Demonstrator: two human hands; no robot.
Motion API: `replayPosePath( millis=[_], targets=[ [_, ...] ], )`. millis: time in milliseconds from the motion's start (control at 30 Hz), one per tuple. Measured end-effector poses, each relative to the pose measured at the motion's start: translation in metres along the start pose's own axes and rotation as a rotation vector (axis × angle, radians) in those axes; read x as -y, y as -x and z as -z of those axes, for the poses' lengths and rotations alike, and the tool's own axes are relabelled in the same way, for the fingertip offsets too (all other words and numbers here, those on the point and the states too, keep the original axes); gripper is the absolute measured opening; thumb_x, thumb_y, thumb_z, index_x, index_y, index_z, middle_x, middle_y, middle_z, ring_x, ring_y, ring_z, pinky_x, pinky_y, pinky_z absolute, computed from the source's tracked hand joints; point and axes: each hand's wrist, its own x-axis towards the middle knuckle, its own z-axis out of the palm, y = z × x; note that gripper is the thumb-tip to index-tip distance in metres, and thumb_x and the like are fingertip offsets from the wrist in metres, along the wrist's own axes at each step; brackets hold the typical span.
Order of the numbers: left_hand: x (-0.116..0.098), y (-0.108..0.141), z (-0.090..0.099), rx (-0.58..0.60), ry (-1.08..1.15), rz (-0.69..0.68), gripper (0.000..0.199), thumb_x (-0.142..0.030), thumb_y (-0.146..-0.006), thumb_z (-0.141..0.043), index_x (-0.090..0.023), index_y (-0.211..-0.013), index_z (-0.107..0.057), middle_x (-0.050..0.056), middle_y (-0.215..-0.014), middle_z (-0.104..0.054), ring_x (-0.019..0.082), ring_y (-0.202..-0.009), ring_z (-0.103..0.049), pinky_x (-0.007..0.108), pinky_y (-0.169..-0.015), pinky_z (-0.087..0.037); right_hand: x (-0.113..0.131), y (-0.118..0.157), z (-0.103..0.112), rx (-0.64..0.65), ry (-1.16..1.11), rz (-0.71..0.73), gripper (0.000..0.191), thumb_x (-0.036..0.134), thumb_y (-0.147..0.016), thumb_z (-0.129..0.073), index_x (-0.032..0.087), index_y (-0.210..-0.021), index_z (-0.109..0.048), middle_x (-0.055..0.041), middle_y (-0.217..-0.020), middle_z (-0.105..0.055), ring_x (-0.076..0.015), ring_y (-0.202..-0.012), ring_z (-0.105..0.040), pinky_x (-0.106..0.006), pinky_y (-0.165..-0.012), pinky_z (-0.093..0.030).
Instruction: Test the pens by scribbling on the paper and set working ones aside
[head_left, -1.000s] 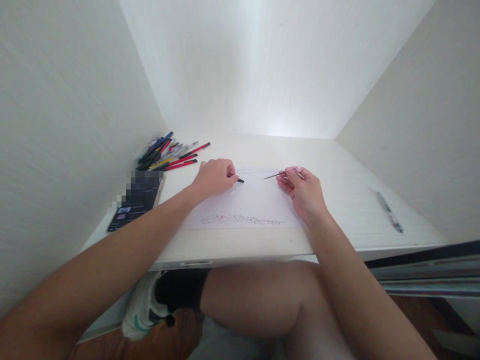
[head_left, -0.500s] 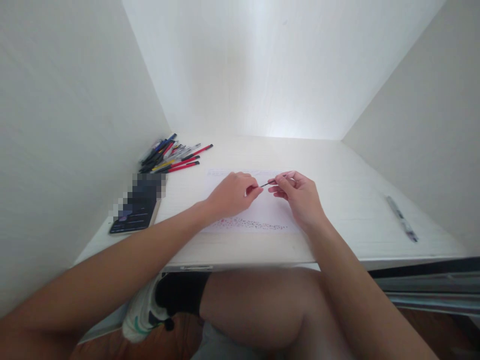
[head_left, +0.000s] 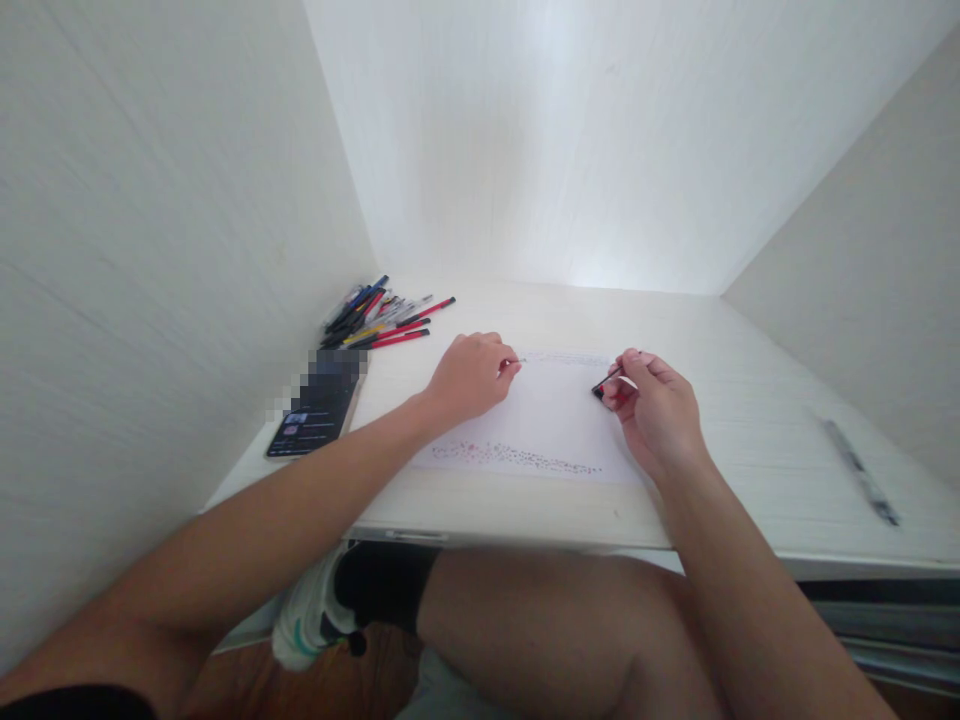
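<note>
My left hand [head_left: 474, 378] is closed in a pinch above the left part of the white paper sheet [head_left: 555, 425]. A thin pale tip pokes out past its fingertips; the rest of that thing is hidden in the hand. Over the sheet's right side, my right hand [head_left: 664, 410] pinches a thin dark rod [head_left: 610, 379], which resembles a pen refill and slants down to the left. A small black-and-red piece [head_left: 598, 392] shows by the lower fingers, mostly covered. Rows of black and red marks run along the sheet's near edge, with faint writing at its far edge.
A pile of pens [head_left: 375, 318], black, red, blue, yellow and clear, lies at the back left. In front of it is a dark-screened phone [head_left: 319, 415]. One clear pen [head_left: 860, 470] lies at the right. White panels enclose the desk on three sides.
My hands have drawn apart. The dark rod, which earlier bridged both hands, is now in the right hand alone. The view has shifted slightly left.
</note>
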Motion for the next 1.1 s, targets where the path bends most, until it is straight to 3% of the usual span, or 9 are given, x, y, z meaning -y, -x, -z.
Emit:
replayPosePath(
  millis=[167,300,500,600,667,800,867,967,1100],
  targets=[
    [0.017,-0.002,-0.002,0.044,-0.104,0.088,0.031,-0.033,-0.096,-0.054,-0.023,-0.088,-0.083,0.012,-0.097,-0.072,0.029,-0.092,-0.065,0.048,-0.091,-0.049,-0.003,-0.001,0.001,0.032,0.044,-0.058,0.049,0.059,-0.089,-0.077,0.023,-0.070,-0.049,0.0059,-0.056,-0.045,-0.0076,-0.044,-0.042,-0.022,-0.037,-0.029],
    [0.026,-0.002,-0.009,0.069,-0.069,0.078,0.034,-0.034,-0.094,-0.053,-0.023,-0.084,-0.083,0.016,-0.091,-0.070,0.033,-0.090,-0.066,0.052,-0.088,-0.050,0.004,0.004,0.003,0.125,0.092,-0.077,0.048,0.062,-0.086,-0.078,0.025,-0.077,-0.050,0.0056,-0.058,-0.052,-0.0081,-0.044,-0.045,-0.022,-0.037,-0.023],
    [0.032,-0.003,-0.012,0.058,-0.046,0.082,0.030,-0.034,-0.092,-0.055,-0.023,-0.092,-0.083,0.014,-0.097,-0.073,0.032,-0.093,-0.067,0.048,-0.089,-0.052,0.014,0.017,0.005,0.303,0.160,-0.088,0.044,0.043,-0.073,-0.088,0.026,-0.073,-0.047,0.0076,-0.054,-0.054,-0.0076,-0.044,-0.040,-0.024,-0.041,-0.020],
    [0.030,-0.005,-0.012,0.079,-0.021,0.098,0.033,-0.040,-0.095,-0.054,-0.021,-0.096,-0.081,0.014,-0.099,-0.073,0.029,-0.093,-0.066,0.045,-0.090,-0.052,0.012,0.021,0.006,0.379,0.139,-0.125,0.033,0.032,-0.072,-0.086,0.025,-0.072,-0.054,0.0092,-0.050,-0.052,-0.0072,-0.042,-0.040,-0.023,-0.042,-0.025],
    [0.027,-0.004,-0.011,0.080,0.015,0.092,0.039,-0.050,-0.096,-0.057,-0.019,-0.105,-0.080,0.014,-0.104,-0.071,0.030,-0.097,-0.066,0.046,-0.095,-0.052,0.010,0.023,0.006,0.437,0.131,-0.176,0.020,0.033,-0.076,-0.083,0.023,-0.080,-0.067,0.0057,-0.056,-0.061,-0.0092,-0.046,-0.051,-0.023,-0.044,-0.034],
    [0.015,0.000,-0.008,0.089,0.071,-0.036,0.058,-0.062,-0.090,-0.067,-0.020,-0.129,-0.073,0.017,-0.133,-0.062,0.035,-0.125,-0.056,0.053,-0.113,-0.043,0.008,0.027,0.008,0.538,0.185,-0.205,0.033,0.049,-0.087,-0.077,0.019,-0.101,-0.081,-0.0087,-0.092,-0.081,-0.0174,-0.076,-0.074,-0.028,-0.062,-0.054],
    [0.010,0.004,-0.007,0.155,0.084,-0.091,0.063,-0.065,-0.088,-0.069,-0.025,-0.136,-0.070,0.017,-0.148,-0.055,0.038,-0.137,-0.049,0.058,-0.118,-0.037,0.007,0.027,0.011,0.564,0.255,-0.164,0.032,0.049,-0.089,-0.078,0.020,-0.102,-0.082,-0.0089,-0.096,-0.082,-0.0177,-0.082,-0.075,-0.028,-0.068,-0.057],
    [0.007,0.007,-0.008,0.273,0.078,-0.118,0.071,-0.071,-0.084,-0.071,-0.030,-0.142,-0.067,0.016,-0.166,-0.041,0.044,-0.150,-0.036,0.066,-0.122,-0.027,0.005,0.028,0.014,0.620,0.359,-0.096,0.024,0.042,-0.089,-0.079,0.020,-0.097,-0.082,-0.0060,-0.087,-0.081,-0.0165,-0.076,-0.072,-0.029,-0.067,-0.055],
    [0.009,0.008,-0.012,0.363,0.059,-0.085,0.078,-0.077,-0.083,-0.068,-0.033,-0.147,-0.063,0.014,-0.174,-0.031,0.047,-0.157,-0.028,0.069,-0.124,-0.020,0.000,0.036,0.014,0.714,0.559,-0.006,0.021,0.035,-0.097,-0.068,0.020,-0.087,-0.080,-0.0026,-0.077,-0.076,-0.0164,-0.070,-0.067,-0.030,-0.068,-0.051]
  ],
)
